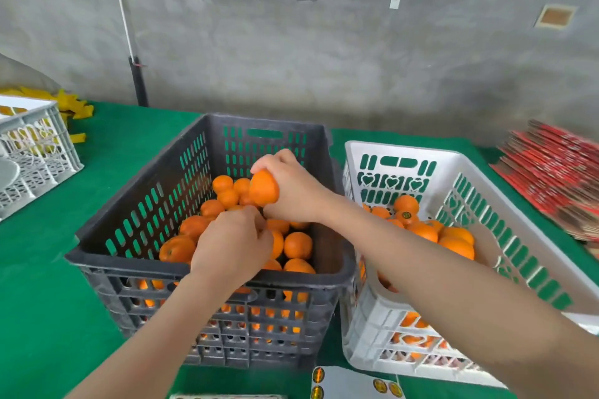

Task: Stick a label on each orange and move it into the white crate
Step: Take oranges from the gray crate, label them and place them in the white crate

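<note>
My right hand [291, 188] grips an orange [264, 188] and holds it above the dark grey crate [207, 266], which is full of loose oranges [298, 244]. My left hand [231, 244] hovers just below it with its fingers curled toward the held orange; whether a label is pinched there is hidden. The white crate [453, 165] stands right of the dark crate and holds several oranges, one showing a round label [405, 214]. A label sheet [350, 385] lies on the green cloth at the front edge.
A second white crate [35, 152] stands at the far left with yellow items [73, 107] behind it. Red flat cartons [551, 172] are stacked at the far right. A grey wall runs behind the green table [42, 285].
</note>
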Action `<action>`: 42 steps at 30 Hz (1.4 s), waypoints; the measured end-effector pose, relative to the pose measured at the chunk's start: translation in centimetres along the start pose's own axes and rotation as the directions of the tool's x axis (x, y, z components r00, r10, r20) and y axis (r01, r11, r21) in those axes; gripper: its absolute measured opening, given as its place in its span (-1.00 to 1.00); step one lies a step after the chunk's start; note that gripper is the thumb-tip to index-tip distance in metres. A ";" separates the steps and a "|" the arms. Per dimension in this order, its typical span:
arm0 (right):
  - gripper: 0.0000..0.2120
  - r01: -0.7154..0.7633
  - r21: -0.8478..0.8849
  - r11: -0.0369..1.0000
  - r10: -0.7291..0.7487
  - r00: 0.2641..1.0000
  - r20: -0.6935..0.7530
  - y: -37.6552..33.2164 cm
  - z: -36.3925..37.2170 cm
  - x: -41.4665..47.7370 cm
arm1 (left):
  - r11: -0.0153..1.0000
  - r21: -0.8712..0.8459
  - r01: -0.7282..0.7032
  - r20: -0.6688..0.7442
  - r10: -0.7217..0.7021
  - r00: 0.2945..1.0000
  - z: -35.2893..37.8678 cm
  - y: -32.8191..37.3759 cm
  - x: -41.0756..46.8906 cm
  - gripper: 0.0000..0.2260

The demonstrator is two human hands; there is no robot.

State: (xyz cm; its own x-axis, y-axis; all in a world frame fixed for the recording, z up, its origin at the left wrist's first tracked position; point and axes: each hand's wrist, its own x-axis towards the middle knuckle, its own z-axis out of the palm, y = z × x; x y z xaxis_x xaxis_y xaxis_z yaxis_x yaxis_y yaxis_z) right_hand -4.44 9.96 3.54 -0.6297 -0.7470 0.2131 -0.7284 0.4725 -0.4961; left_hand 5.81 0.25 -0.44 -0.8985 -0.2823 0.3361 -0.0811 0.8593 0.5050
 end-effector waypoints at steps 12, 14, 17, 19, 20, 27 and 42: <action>-0.54 -0.077 0.840 0.538 0.292 0.951 -0.100 0.2 -2.7 -21.8 | 0.692 -0.722 0.009 0.126 0.118 0.985 0.4 7.6 -9.0 -0.77; -0.56 -0.094 0.852 0.516 0.324 0.941 -0.093 0.6 -1.7 -23.5 | 0.476 -0.836 0.272 0.367 0.117 0.923 1.8 9.1 -11.1 -0.62; -0.56 -0.152 0.783 0.603 0.388 0.914 -0.122 1.3 0.0 -25.5 | 0.136 -0.816 0.561 0.574 0.089 0.814 3.8 10.4 -12.9 -0.49; -0.51 -0.191 0.711 0.677 0.392 0.911 -0.129 2.0 1.3 -26.5 | 0.072 -0.793 0.605 0.608 0.036 0.793 4.8 10.6 -13.6 -0.46; -0.49 -0.205 0.706 0.678 0.386 0.917 -0.104 2.5 1.9 -27.0 | 0.076 -0.784 0.616 0.618 -0.001 0.786 5.3 10.5 -14.0 -0.44; -0.53 -0.560 0.074 0.825 0.541 0.821 0.182 9.3 7.6 -29.3 | 0.061 -0.708 0.704 0.685 -0.186 0.705 7.0 8.8 -15.5 -0.40; -0.49 -0.589 -0.267 0.763 0.646 0.713 0.272 11.6 10.3 -29.2 | -0.035 -0.647 0.761 0.746 -0.236 0.623 8.6 7.9 -16.1 -0.41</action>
State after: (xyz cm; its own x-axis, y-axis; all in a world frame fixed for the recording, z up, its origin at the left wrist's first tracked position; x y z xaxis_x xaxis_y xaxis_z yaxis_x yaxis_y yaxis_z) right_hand 8.29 32.37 -17.11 -0.8461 -0.3550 -0.3976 -0.2572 0.9253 -0.2788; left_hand 15.93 15.26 -8.64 -0.8623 -0.0607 -0.5028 -0.4021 -0.5215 0.7526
